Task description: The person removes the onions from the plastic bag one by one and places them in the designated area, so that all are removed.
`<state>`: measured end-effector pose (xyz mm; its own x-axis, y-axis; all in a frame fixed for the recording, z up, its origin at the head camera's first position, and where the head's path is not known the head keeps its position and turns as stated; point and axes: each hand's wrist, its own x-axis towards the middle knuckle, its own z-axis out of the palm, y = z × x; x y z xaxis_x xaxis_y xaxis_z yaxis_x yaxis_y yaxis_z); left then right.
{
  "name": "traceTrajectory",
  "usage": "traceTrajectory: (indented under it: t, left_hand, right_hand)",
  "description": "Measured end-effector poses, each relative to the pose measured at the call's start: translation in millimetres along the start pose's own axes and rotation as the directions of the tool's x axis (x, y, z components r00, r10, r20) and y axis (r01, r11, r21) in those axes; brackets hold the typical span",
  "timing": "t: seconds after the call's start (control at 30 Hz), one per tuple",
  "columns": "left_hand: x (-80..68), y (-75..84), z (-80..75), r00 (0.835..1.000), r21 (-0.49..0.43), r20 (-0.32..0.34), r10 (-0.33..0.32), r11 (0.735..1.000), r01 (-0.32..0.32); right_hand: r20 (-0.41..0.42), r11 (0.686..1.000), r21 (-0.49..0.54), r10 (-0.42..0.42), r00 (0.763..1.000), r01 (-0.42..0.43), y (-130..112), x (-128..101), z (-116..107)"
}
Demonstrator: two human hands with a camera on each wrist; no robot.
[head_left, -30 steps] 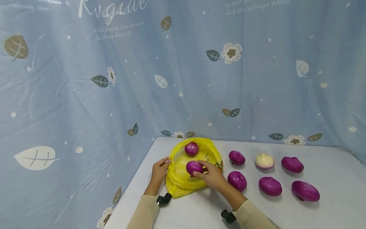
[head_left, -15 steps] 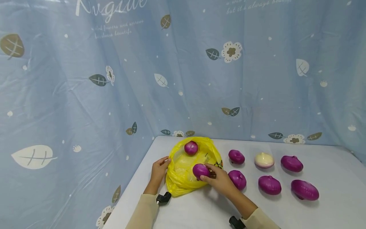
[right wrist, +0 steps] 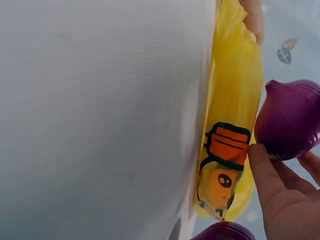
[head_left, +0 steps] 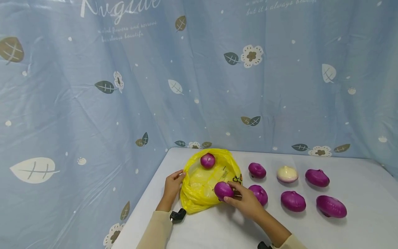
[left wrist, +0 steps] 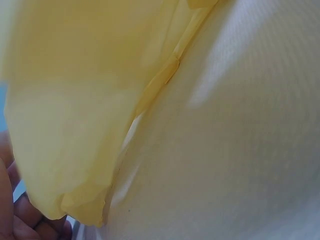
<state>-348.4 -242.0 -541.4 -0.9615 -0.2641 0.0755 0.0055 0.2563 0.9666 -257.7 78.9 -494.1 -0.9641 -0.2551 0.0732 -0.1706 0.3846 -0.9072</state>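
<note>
A yellow plastic bag (head_left: 199, 186) lies open on the white table (head_left: 217, 228), and one purple onion (head_left: 207, 160) rests at its far side. My left hand (head_left: 173, 183) holds the bag's left edge; in the left wrist view the bag (left wrist: 75, 100) fills the frame, with fingertips (left wrist: 20, 220) at the bottom left. My right hand (head_left: 245, 200) grips a second purple onion (head_left: 223, 190) at the bag's near right edge. In the right wrist view this onion (right wrist: 290, 120) sits against my thumb (right wrist: 265, 170), beside the bag's orange print (right wrist: 227, 147).
To the right of the bag lie several more purple onions (head_left: 257, 170) (head_left: 293, 201) (head_left: 331, 206) (head_left: 317, 177) and a white onion (head_left: 287, 174). One purple onion (head_left: 260, 193) sits just behind my right hand. A blue patterned curtain (head_left: 124, 86) closes the back and left.
My right hand has carried its purple onion from over the middle of the bag rightward and nearer, to the bag's right edge. The left hand has stayed on the bag.
</note>
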Motion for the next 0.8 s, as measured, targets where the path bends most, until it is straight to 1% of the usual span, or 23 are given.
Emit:
traceTrajectory:
  t: [0.2,0.4,0.57,0.8]
  left_hand:
    - [0.0,0.6,-0.3,1.0,0.011,-0.003,-0.005,1.0,0.005]
    - [0.4,3.3,1.0,1.0,0.01,-0.016,-0.021,1.0,0.022]
    - [0.1,2.9,0.7,1.0,0.007,-0.017,-0.02,1.0,0.02]
    - [-1.2,2.8,0.5,1.0,-0.002,-0.024,-0.011,1.0,0.011]
  right_hand:
    - [0.015,1.0,-0.004,0.002,1.0,-0.002,3,-6,-4]
    - [0.028,0.999,-0.015,-0.031,0.999,0.031,3,-14,-10]
    - [0.04,0.998,-0.037,-0.045,0.998,0.047,5,-21,-15]
    - [0.07,0.997,-0.068,-0.044,0.997,0.048,11,-32,-24]
